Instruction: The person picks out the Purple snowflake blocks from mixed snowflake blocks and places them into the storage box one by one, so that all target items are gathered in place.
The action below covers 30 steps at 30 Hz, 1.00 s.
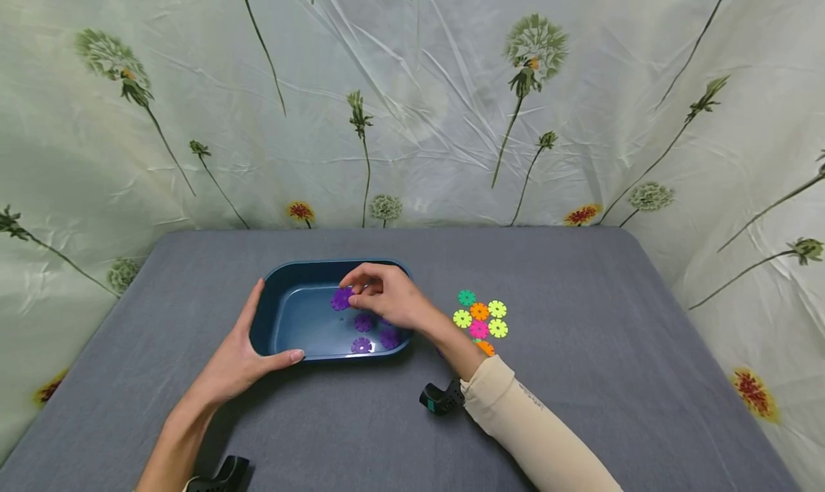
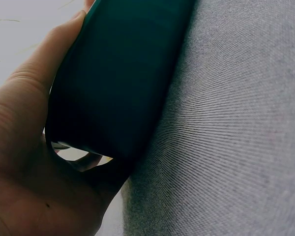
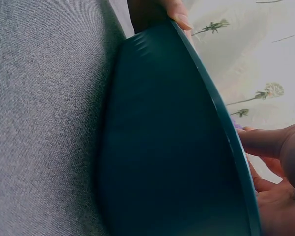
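A blue plastic tray (image 1: 309, 316) stands on the grey cloth. My left hand (image 1: 230, 359) grips its near left corner, thumb over the front rim and fingers along the left side; the left wrist view shows the tray's outer wall (image 2: 120, 73) beside the thumb. Over the tray, my right hand (image 1: 389, 297) pinches a purple notched disc (image 1: 339, 299) between thumb and fingertips. Several more purple discs (image 1: 364, 323) lie on the tray's floor at the right, partly under that hand. In the right wrist view the tray wall (image 3: 162, 128) hides most of the held disc.
Right of the tray, a cluster of notched discs lies on the cloth: green (image 1: 467, 298), orange (image 1: 479, 311), pink (image 1: 478, 329) and several yellow ones (image 1: 462, 319). My right forearm partly covers its near end. A flower-printed curtain (image 1: 425, 119) hangs behind the table.
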Each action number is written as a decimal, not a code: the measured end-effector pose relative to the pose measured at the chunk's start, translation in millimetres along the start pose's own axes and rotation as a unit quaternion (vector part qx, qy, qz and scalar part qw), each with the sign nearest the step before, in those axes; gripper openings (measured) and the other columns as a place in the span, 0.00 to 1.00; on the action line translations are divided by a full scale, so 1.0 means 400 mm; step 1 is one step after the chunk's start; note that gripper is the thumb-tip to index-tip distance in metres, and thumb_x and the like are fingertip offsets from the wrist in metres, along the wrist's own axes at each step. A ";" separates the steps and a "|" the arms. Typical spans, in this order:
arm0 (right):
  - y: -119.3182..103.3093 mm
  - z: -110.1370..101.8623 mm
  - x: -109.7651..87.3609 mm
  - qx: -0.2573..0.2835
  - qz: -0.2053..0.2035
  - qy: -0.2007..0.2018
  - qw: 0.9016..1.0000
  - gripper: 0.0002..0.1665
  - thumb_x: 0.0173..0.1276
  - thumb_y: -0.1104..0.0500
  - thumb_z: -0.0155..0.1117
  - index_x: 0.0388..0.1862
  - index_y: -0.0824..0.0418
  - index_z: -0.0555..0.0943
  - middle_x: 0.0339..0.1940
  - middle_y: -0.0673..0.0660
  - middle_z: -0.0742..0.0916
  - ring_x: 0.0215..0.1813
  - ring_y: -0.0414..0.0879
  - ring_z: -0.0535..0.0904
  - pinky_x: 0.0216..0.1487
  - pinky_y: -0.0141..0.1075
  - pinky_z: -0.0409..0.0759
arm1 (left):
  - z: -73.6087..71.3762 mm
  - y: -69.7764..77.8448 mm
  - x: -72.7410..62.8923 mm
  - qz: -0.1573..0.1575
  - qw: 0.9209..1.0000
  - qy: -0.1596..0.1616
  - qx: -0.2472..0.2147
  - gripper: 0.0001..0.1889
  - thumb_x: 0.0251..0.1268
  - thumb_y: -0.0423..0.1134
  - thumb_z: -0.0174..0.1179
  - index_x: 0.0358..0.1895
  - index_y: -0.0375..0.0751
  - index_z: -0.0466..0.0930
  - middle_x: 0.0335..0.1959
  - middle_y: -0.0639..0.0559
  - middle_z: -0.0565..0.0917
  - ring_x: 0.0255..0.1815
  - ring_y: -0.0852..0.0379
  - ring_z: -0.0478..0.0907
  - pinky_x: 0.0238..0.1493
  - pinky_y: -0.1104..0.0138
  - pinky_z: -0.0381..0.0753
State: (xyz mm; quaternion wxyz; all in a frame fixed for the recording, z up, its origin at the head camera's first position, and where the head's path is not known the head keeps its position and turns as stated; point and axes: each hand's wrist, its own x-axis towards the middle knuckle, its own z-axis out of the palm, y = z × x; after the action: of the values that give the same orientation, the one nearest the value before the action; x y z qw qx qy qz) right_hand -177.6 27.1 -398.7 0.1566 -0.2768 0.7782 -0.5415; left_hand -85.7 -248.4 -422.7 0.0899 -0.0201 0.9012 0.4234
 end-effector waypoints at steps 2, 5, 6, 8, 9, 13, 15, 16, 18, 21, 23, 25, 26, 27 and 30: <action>0.000 0.002 0.004 -0.012 0.004 -0.004 1.000 0.12 0.73 0.65 0.69 0.53 0.60 0.86 0.43 0.59 0.88 0.38 0.43 0.84 0.39 0.27 0.80 | -0.001 -0.001 0.000 0.002 1.000 0.000 -0.001 0.71 0.56 0.54 0.78 0.84 0.68 0.20 0.87 0.34 0.37 0.81 0.21 0.48 0.69 0.22 0.55; 0.001 0.006 0.010 -0.015 0.016 -0.011 1.000 0.12 0.72 0.66 0.69 0.53 0.60 0.87 0.43 0.59 0.88 0.37 0.42 0.85 0.38 0.27 0.80 | -0.001 -0.002 -0.001 0.006 1.000 0.000 -0.004 0.71 0.56 0.53 0.78 0.84 0.67 0.21 0.87 0.34 0.37 0.81 0.21 0.48 0.69 0.22 0.54; 0.001 0.008 0.012 -0.014 0.021 -0.013 1.000 0.12 0.72 0.66 0.69 0.52 0.60 0.87 0.43 0.59 0.88 0.38 0.42 0.85 0.38 0.27 0.80 | 0.000 -0.002 -0.001 0.006 1.000 0.000 -0.004 0.71 0.56 0.53 0.78 0.84 0.67 0.21 0.87 0.34 0.37 0.81 0.21 0.48 0.69 0.22 0.54; 0.001 0.010 0.016 -0.008 0.030 -0.015 0.999 0.12 0.71 0.67 0.69 0.52 0.61 0.87 0.42 0.60 0.88 0.38 0.41 0.85 0.38 0.26 0.80 | 0.000 -0.003 0.000 0.008 1.000 0.001 -0.004 0.71 0.56 0.53 0.78 0.84 0.66 0.21 0.87 0.33 0.38 0.81 0.21 0.48 0.69 0.22 0.54; 0.001 0.011 0.018 -0.007 0.034 -0.015 0.999 0.12 0.71 0.67 0.69 0.51 0.61 0.87 0.42 0.59 0.88 0.37 0.40 0.84 0.38 0.26 0.80 | 0.000 -0.004 0.001 0.008 1.000 0.001 -0.004 0.71 0.56 0.53 0.78 0.84 0.66 0.21 0.87 0.33 0.38 0.81 0.21 0.48 0.69 0.22 0.54; 0.000 0.015 0.025 -0.003 0.049 -0.022 0.999 0.12 0.70 0.69 0.69 0.50 0.61 0.87 0.41 0.58 0.87 0.36 0.39 0.84 0.36 0.27 0.79 | 0.001 -0.002 0.003 0.009 1.000 0.004 -0.004 0.71 0.55 0.53 0.78 0.84 0.67 0.21 0.87 0.33 0.38 0.81 0.21 0.48 0.69 0.22 0.55; 0.001 0.018 0.028 -0.008 0.056 -0.027 0.998 0.12 0.70 0.69 0.70 0.50 0.60 0.88 0.40 0.57 0.87 0.35 0.39 0.83 0.35 0.27 0.79 | 0.000 -0.001 0.002 0.008 1.000 0.004 -0.005 0.71 0.55 0.53 0.78 0.84 0.67 0.21 0.87 0.33 0.38 0.81 0.21 0.49 0.69 0.22 0.55; 0.001 0.020 0.029 -0.011 0.059 -0.030 0.998 0.13 0.69 0.69 0.70 0.51 0.60 0.88 0.40 0.57 0.87 0.35 0.39 0.83 0.35 0.27 0.79 | 0.000 0.000 0.001 0.007 1.000 0.004 -0.005 0.72 0.55 0.53 0.78 0.84 0.67 0.21 0.87 0.33 0.38 0.81 0.21 0.49 0.69 0.22 0.55; 0.001 0.024 0.032 -0.022 0.062 -0.036 0.997 0.13 0.69 0.68 0.71 0.51 0.60 0.88 0.41 0.57 0.87 0.35 0.39 0.83 0.35 0.27 0.79 | 0.000 0.001 0.000 0.006 1.000 0.003 -0.006 0.72 0.55 0.53 0.78 0.84 0.66 0.21 0.87 0.33 0.38 0.81 0.21 0.49 0.69 0.22 0.55; 0.002 0.030 0.037 -0.037 0.069 -0.043 0.996 0.13 0.69 0.68 0.71 0.51 0.60 0.88 0.43 0.57 0.88 0.36 0.38 0.82 0.36 0.27 0.79 | 0.001 0.002 -0.001 0.005 1.000 0.002 -0.005 0.72 0.55 0.53 0.78 0.84 0.66 0.20 0.87 0.32 0.38 0.80 0.21 0.49 0.69 0.22 0.55; 0.005 0.035 0.040 -0.043 0.075 -0.046 0.995 0.13 0.69 0.68 0.72 0.52 0.59 0.88 0.43 0.57 0.89 0.36 0.38 0.82 0.35 0.27 0.79 | 0.001 0.001 0.000 0.006 1.000 0.002 -0.005 0.71 0.55 0.53 0.78 0.84 0.66 0.21 0.87 0.32 0.38 0.81 0.20 0.48 0.69 0.22 0.54; 0.007 0.039 0.043 -0.048 0.083 -0.047 0.994 0.14 0.68 0.68 0.72 0.51 0.59 0.88 0.43 0.57 0.89 0.37 0.38 0.81 0.34 0.26 0.78 | 0.000 0.001 0.001 0.008 1.000 0.002 -0.004 0.71 0.55 0.53 0.78 0.84 0.67 0.21 0.87 0.33 0.38 0.81 0.20 0.48 0.70 0.22 0.53; 0.008 0.041 0.044 -0.050 0.085 -0.047 0.994 0.14 0.68 0.68 0.72 0.51 0.59 0.88 0.42 0.57 0.89 0.37 0.38 0.81 0.34 0.26 0.77 | 0.000 0.000 0.001 0.010 1.000 0.003 -0.004 0.71 0.55 0.53 0.78 0.84 0.66 0.21 0.87 0.33 0.38 0.81 0.20 0.47 0.70 0.22 0.53; 0.009 0.043 0.046 -0.052 0.088 -0.048 0.994 0.14 0.68 0.68 0.72 0.51 0.59 0.89 0.42 0.57 0.89 0.37 0.38 0.81 0.34 0.26 0.77 | 0.000 0.000 0.000 0.010 1.000 0.003 -0.005 0.71 0.55 0.52 0.78 0.84 0.66 0.21 0.87 0.33 0.38 0.81 0.20 0.47 0.70 0.21 0.53; 0.012 0.049 0.049 -0.057 0.093 -0.047 0.993 0.14 0.68 0.69 0.71 0.50 0.60 0.89 0.40 0.56 0.88 0.35 0.38 0.80 0.33 0.26 0.76 | 0.000 0.000 -0.002 0.010 1.000 0.001 -0.006 0.71 0.56 0.52 0.78 0.84 0.67 0.21 0.87 0.33 0.38 0.81 0.20 0.47 0.69 0.21 0.53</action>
State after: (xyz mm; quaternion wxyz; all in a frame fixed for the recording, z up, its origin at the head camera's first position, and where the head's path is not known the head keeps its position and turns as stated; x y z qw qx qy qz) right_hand -183.8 1.7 -409.2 0.2270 -0.2368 0.8221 -0.4654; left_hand -84.8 -248.2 -422.5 0.0849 -0.0119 0.8987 0.4300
